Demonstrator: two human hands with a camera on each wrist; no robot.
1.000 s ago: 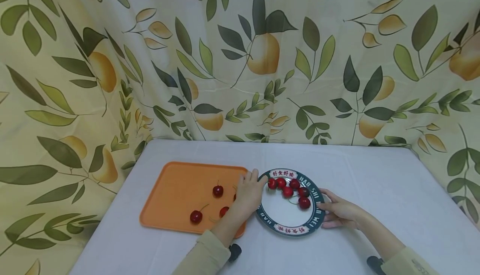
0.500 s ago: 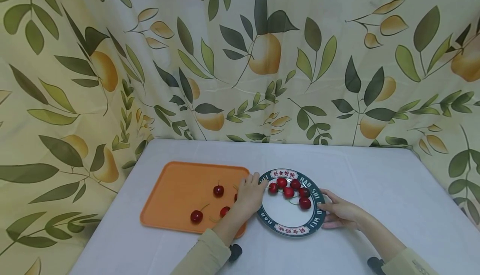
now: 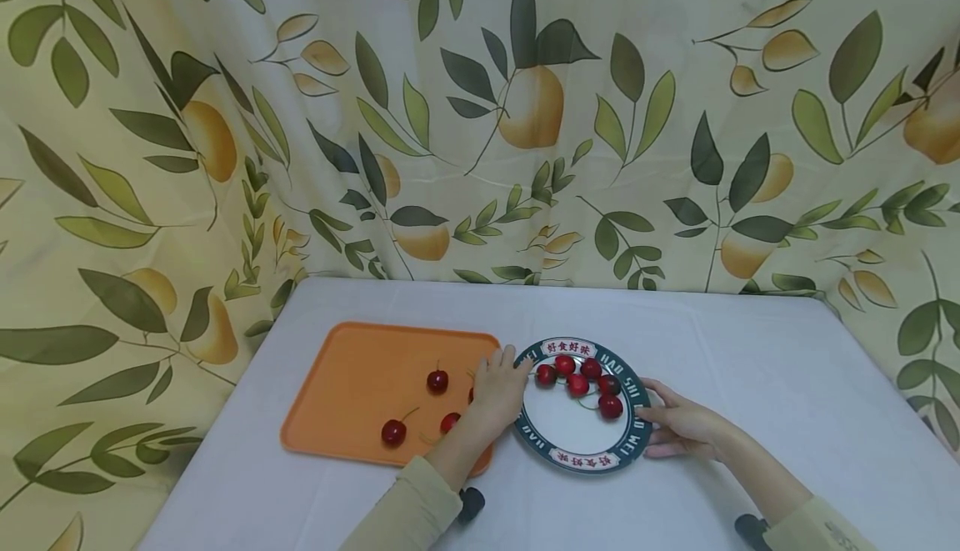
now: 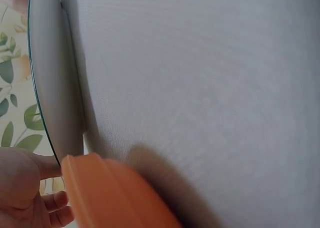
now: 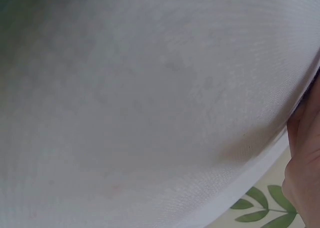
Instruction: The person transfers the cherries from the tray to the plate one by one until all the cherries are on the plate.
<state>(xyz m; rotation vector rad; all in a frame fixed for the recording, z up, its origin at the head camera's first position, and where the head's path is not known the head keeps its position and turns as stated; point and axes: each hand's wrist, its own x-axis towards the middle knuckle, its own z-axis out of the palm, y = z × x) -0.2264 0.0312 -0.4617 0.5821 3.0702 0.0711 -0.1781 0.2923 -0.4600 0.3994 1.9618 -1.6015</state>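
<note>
A round plate [image 3: 573, 438] with a dark green lettered rim lies on the white table, with several red cherries [image 3: 577, 385] grouped on its upper half. My right hand [image 3: 686, 424] holds the plate's right rim, thumb on top and fingers lower at the edge. At the opposite rim is my left hand [image 3: 497, 393], its thumb reaching onto the plate and its other fingers spread loosely over the tray's edge. An orange tray [image 3: 352, 368] lies left of the plate, bearing several dark cherries [image 3: 393, 433]; my left hand and forearm partly cover some. The left wrist view shows the left thumb right at the rim.
The table [image 3: 720, 351] has a white cloth and ends at a curtain [image 3: 480, 201] printed with leaves and fruit. The tray's right edge and the plate's left rim lie close together under my left hand. Dark wrist devices [image 3: 470, 505] sit beneath both wrists.
The cherry nearest my left thumb has shifted slightly down on the plate, and the thumb has drawn a little away from it. My right hand stays at the rim.
</note>
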